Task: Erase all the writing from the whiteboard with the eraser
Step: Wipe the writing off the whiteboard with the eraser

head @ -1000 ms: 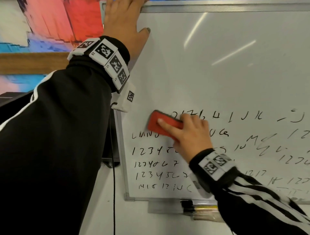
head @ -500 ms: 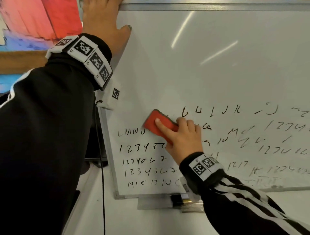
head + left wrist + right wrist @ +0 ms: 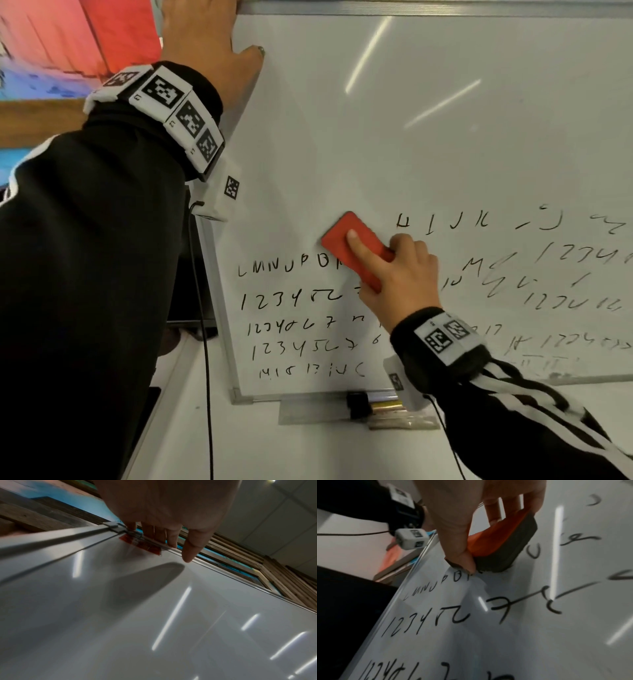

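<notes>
The whiteboard [image 3: 445, 154] is bare in its upper half, and rows of black letters and numbers [image 3: 291, 298] fill its lower half. My right hand [image 3: 400, 274] grips the red eraser [image 3: 356, 246], forefinger laid along its back, and presses it on the board at the left of the top row. The right wrist view shows the eraser [image 3: 501, 540] with its dark felt flat on the board, held by my right hand [image 3: 462, 520] just above the writing [image 3: 428, 619]. My left hand [image 3: 205, 37] rests on the board's top left corner. Its fingers [image 3: 171, 536] reach over the frame.
A tray with markers [image 3: 376, 407] hangs under the board's bottom edge. A black cable [image 3: 205, 377] runs down beside the board's left frame. A colourful wall [image 3: 85, 34] lies to the left, and a pale surface lies below the board.
The eraser has slid right along the top row, and the characters left of the "H" are gone. My left hand has stayed at the top corner.
</notes>
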### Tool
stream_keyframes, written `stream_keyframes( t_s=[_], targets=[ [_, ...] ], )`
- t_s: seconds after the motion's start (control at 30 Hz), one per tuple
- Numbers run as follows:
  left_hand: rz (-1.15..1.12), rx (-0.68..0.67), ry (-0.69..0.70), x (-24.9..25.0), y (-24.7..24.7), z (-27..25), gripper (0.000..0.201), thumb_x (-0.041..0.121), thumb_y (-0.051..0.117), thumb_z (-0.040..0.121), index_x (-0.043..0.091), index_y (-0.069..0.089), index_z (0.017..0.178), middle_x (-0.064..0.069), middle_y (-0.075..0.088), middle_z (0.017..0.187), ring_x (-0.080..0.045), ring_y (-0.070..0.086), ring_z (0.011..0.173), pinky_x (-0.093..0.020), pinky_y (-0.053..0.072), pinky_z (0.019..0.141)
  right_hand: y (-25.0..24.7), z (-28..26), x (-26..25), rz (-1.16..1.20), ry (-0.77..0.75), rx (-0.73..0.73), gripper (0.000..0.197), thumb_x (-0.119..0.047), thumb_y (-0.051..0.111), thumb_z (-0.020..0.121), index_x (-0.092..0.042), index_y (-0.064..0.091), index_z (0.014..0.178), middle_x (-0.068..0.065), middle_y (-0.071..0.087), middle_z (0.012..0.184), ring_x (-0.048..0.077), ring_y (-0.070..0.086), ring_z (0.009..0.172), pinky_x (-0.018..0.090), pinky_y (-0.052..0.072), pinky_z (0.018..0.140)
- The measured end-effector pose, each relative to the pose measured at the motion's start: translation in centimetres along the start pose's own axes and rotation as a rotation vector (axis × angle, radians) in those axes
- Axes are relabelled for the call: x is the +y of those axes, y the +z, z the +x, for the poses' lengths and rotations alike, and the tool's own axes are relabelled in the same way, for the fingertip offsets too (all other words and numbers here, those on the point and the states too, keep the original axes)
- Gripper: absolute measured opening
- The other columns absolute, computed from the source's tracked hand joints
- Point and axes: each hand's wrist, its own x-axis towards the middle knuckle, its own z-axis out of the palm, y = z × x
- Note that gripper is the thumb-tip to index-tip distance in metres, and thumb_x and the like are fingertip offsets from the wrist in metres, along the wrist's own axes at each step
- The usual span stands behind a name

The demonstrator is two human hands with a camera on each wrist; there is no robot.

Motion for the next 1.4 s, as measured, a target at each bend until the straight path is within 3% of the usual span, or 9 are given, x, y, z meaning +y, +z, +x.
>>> stream_keyframes(
  t_s=[0.13, 0.2, 0.37, 0.47, 0.7, 0.97, 1.13, 1.33, 1.4],
  targets=[
    [0.017, -0.005, -0.015, 0.1, 0.0, -0.1, 0.052, 0.046, 0.042, 0.082, 0.012, 0.041, 0.121, -0.015, 0.044, 0.126, -0.037, 0.043, 0.115, -0.050, 0.039, 0.097, 0.1, 0.4, -0.2, -0.011, -0.078, -0.014, 0.082, -0.020, 0.078, 0.056, -0.039, 0.047, 0.129, 0.011, 0.051, 0.096, 0.029, 0.046, 0.080, 0.040, 0.038, 0.070],
    [0.032, 0.016, 0.005, 0.1, 0.0, 0.0, 0.052, 0.047, 0.041, 0.082, 0.011, 0.042, 0.120, -0.016, 0.044, 0.125, -0.036, 0.041, 0.117, -0.048, 0.037, 0.098, -0.7, 0.1, 2.2, -0.002, 0.007, 0.009, 0.083, -0.021, 0.079, 0.055, -0.041, 0.047, 0.128, 0.012, 0.050, 0.097, 0.030, 0.047, 0.080, 0.041, 0.037, 0.071],
    [0.089, 0.081, 0.034, 1.5, -0.6, 0.6, 0.044, 0.062, 0.035, 0.082, 0.021, 0.043, 0.097, -0.008, 0.049, 0.097, -0.036, 0.049, 0.101, -0.050, 0.038, 0.087, -3.5, -1.1, 7.8, -0.003, 0.271, 0.070, 0.077, -0.022, 0.081, 0.060, -0.035, 0.053, 0.130, 0.016, 0.048, 0.099, 0.034, 0.046, 0.086, 0.042, 0.034, 0.077],
    [0.145, 0.098, 0.086, 2.6, -0.4, 1.1, 0.050, 0.064, 0.033, 0.082, 0.024, 0.048, 0.109, -0.008, 0.053, 0.115, -0.035, 0.045, 0.112, -0.051, 0.034, 0.092, -3.6, -1.2, 8.0, -0.002, 0.229, 0.065, 0.076, -0.024, 0.081, 0.060, -0.034, 0.053, 0.130, 0.015, 0.048, 0.099, 0.033, 0.046, 0.084, 0.042, 0.035, 0.076],
    [0.110, 0.045, 0.134, 8.4, 1.8, 1.5, 0.060, 0.063, 0.035, 0.081, 0.018, 0.047, 0.119, -0.008, 0.047, 0.129, -0.032, 0.037, 0.124, -0.047, 0.023, 0.103, -1.9, -1.5, 5.5, -0.028, 0.004, -0.019, 0.083, -0.025, 0.079, 0.056, -0.041, 0.043, 0.130, 0.012, 0.051, 0.099, 0.030, 0.049, 0.080, 0.041, 0.036, 0.072],
    [0.167, 0.095, 0.077, 12.2, 4.8, 1.6, 0.059, 0.052, 0.031, 0.083, 0.019, 0.040, 0.131, -0.005, 0.041, 0.138, -0.028, 0.032, 0.131, -0.047, 0.013, 0.111, -3.2, -1.2, 9.8, 0.034, 0.250, 0.096, 0.076, -0.027, 0.078, 0.064, -0.034, 0.048, 0.134, 0.015, 0.047, 0.102, 0.029, 0.044, 0.085, 0.037, 0.031, 0.077],
    [0.163, 0.063, 0.085, 14.8, 6.0, 1.8, 0.056, 0.049, 0.032, 0.085, 0.018, 0.041, 0.132, -0.005, 0.041, 0.137, -0.028, 0.032, 0.130, -0.052, 0.007, 0.113, -0.9, -2.1, 6.6, 0.017, -0.043, -0.031, 0.082, -0.025, 0.079, 0.057, -0.040, 0.044, 0.130, 0.011, 0.053, 0.099, 0.028, 0.049, 0.082, 0.040, 0.038, 0.073],
    [0.134, 0.061, 0.073, 16.3, 6.8, 2.0, 0.053, 0.048, 0.033, 0.085, 0.020, 0.044, 0.128, -0.004, 0.043, 0.134, -0.025, 0.033, 0.130, -0.049, 0.010, 0.112, -2.9, -1.5, 11.9, -0.013, 0.188, 0.024, 0.083, -0.026, 0.079, 0.061, -0.042, 0.041, 0.132, 0.011, 0.048, 0.101, 0.029, 0.045, 0.083, 0.040, 0.035, 0.074],
    [0.140, 0.069, 0.057, 16.3, 6.8, 1.9, 0.054, 0.050, 0.034, 0.083, 0.021, 0.045, 0.127, -0.004, 0.044, 0.132, -0.025, 0.035, 0.128, -0.048, 0.014, 0.111, -2.7, -1.3, 11.9, -0.003, 0.182, 0.010, 0.081, -0.027, 0.078, 0.062, -0.041, 0.042, 0.134, 0.011, 0.047, 0.101, 0.029, 0.044, 0.083, 0.040, 0.034, 0.074]
  ],
)
